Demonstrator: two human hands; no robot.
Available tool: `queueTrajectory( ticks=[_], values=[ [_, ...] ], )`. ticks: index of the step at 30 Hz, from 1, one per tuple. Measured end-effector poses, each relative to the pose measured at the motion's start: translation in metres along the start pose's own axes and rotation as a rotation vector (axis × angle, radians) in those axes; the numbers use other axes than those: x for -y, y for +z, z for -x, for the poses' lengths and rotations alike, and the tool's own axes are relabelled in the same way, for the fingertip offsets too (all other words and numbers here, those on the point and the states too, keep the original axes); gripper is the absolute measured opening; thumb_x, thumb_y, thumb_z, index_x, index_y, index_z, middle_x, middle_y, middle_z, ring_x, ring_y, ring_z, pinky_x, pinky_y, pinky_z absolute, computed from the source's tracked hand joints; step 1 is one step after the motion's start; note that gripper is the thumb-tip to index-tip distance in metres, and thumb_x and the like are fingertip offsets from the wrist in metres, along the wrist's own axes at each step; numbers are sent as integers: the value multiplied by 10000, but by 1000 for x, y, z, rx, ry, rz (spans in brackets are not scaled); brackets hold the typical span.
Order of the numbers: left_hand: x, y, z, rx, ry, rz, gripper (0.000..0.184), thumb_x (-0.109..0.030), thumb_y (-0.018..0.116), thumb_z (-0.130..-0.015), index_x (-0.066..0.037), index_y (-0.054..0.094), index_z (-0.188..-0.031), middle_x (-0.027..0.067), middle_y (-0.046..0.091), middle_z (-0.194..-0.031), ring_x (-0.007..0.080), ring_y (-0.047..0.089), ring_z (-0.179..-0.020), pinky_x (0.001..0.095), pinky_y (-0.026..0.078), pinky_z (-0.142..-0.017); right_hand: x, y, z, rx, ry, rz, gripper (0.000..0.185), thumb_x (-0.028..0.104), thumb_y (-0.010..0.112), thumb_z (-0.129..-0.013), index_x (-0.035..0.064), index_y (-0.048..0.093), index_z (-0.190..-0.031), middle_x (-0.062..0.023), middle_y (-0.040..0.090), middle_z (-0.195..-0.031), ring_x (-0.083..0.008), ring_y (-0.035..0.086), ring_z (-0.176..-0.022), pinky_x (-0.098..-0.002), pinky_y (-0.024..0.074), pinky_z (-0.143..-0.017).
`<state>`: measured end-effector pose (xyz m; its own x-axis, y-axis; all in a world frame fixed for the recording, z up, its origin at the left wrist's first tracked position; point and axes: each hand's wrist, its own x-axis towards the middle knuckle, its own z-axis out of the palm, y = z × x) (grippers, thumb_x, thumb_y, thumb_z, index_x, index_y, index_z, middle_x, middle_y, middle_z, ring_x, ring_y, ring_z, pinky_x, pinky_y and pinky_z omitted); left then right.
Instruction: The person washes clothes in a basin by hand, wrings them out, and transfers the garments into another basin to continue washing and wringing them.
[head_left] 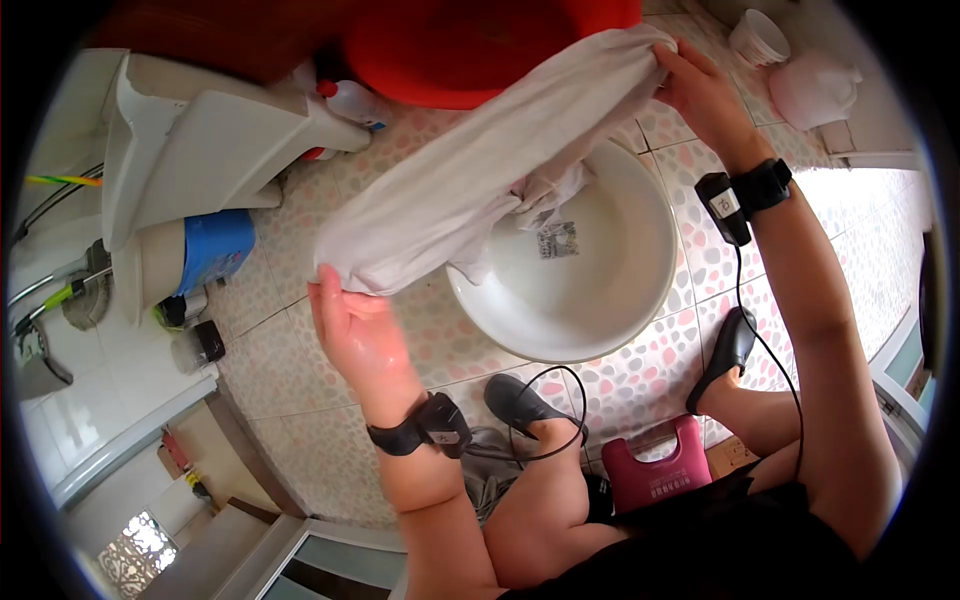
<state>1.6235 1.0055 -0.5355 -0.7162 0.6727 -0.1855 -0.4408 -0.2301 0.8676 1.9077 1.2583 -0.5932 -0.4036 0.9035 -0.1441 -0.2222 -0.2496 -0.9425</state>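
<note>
"Cloth point(470, 165), pale and long, was the thing in hand. Where exactly was it?"

"Up in the air, stretched slantwise between the two hands. Its middle crossed over the rim of the white basin point(620, 310), and its upper edge overlapped the red tub point(430, 75) from above."

"How did the hands have it?"

"The right hand point(705, 95) was closed on the far end, thumb and fingers pinched together. The left hand point(360, 340) was clamped on the near end at its edge, palm turned up, the skin shiny as if wet."

"So how far along was it?"

"Partway, I'd judge. Most of the cloth was up and drawn out lengthwise, so the lifting and spreading looked largely done. A bunched part hung down over the basin, so that bit wasn't straightened."

"Was it touching the bottom?"

"I couldn't tell. Nor could I tell how much water the basin held, though a dark printed patch point(558, 241) showed inside it."

"Anything finished, then?"

"No. Both ends were gripped, folds ran along its length, and it hadn't been laid down anywhere. The basin itself sat on the tiled floor point(300, 370)."
</note>
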Motion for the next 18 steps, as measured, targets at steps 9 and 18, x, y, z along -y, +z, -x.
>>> queueTrajectory(
  ticks=[9, 18],
  values=[
    [3, -5, 7, 24, 17, 20, 285, -107, 459, -873, -9, 445, -1140, 83, 503, -1150, 186, 459, -1086, 361, 339, -951, -8, -21, 14, -88, 17, 109, 236, 247, 532, -878, 48, 538, -1005, 20, 533, -892, -64, 490, -805, -196, 399, -703],
    [15, -8, 9, 104, -59, -24, 303, -105, 456, -861, -12, 460, -1150, 101, 516, -1137, 207, 477, -1078, 367, 364, -932, -5, 8, 48, 262, 130, 309, 509, 122, 511, -813, 156, 378, -1304, -55, 469, -1208, -144, 474, -1066, -272, 392, -901]
  ],
)
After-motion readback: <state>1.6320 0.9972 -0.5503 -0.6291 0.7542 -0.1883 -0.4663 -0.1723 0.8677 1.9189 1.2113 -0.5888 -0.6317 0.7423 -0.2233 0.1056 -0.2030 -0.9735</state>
